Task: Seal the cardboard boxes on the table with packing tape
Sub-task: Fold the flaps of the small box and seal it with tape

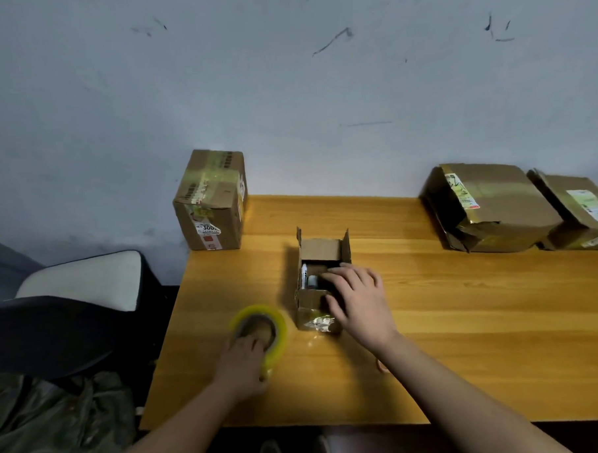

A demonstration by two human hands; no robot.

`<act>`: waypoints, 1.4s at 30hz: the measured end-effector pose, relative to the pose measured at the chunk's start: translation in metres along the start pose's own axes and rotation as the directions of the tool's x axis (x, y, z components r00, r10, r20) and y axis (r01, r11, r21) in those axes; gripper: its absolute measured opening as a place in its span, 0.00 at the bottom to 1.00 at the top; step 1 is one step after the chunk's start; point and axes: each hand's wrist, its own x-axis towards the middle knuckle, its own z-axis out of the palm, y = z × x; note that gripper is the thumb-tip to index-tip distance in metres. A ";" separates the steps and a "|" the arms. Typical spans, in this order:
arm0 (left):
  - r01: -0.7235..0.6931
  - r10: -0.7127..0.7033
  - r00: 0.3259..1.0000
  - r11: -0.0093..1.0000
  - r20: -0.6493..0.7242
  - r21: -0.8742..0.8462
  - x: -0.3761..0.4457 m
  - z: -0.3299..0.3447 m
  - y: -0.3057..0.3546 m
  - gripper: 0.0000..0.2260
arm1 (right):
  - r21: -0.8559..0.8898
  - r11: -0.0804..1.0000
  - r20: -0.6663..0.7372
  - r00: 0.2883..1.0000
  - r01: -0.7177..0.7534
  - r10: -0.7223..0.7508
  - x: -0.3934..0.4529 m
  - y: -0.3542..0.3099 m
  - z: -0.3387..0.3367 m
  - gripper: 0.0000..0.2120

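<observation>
Near the table's (466,321) left edge, I see my left hand (243,364) gripping the yellow tape roll (261,327), fingers curled into its core. Just beside it toward the middle, my right hand (357,300) rests relaxed on the small open box (322,280), flaps up. Taped boxes sit at the far-left corner (210,199) and far-right corner (488,206).
</observation>
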 end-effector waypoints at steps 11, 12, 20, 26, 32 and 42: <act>0.009 -0.029 0.987 0.992 -0.156 -0.123 0.003 -0.020 0.006 0.17 | 0.349 0.932 0.303 0.953 -0.091 -0.020 -0.028 -0.036 0.005 0.12; 0.054 -0.096 0.983 0.966 -0.159 -0.253 0.002 -0.022 0.007 0.18 | 0.365 0.921 0.332 0.943 -0.134 0.006 -0.027 -0.039 0.005 0.11; -0.010 -0.309 0.946 0.272 -0.097 -0.962 -0.050 -0.073 0.003 0.24 | 0.604 0.734 0.346 0.932 -0.312 0.112 0.008 -0.065 -0.022 0.29; -0.255 -0.234 0.923 0.219 -0.304 -0.942 -0.087 -0.115 0.011 0.19 | 0.710 0.666 0.271 0.962 -0.227 0.039 0.031 -0.071 -0.043 0.29; -0.362 -0.174 0.901 0.208 -0.398 -0.909 -0.087 -0.131 0.015 0.24 | 0.656 0.754 -0.047 0.999 0.014 0.022 0.030 -0.065 -0.064 0.21; -0.466 -0.128 0.839 0.332 -0.529 -0.820 -0.074 -0.155 0.036 0.16 | 0.735 0.677 -0.250 0.941 0.032 0.228 0.034 -0.052 -0.084 0.07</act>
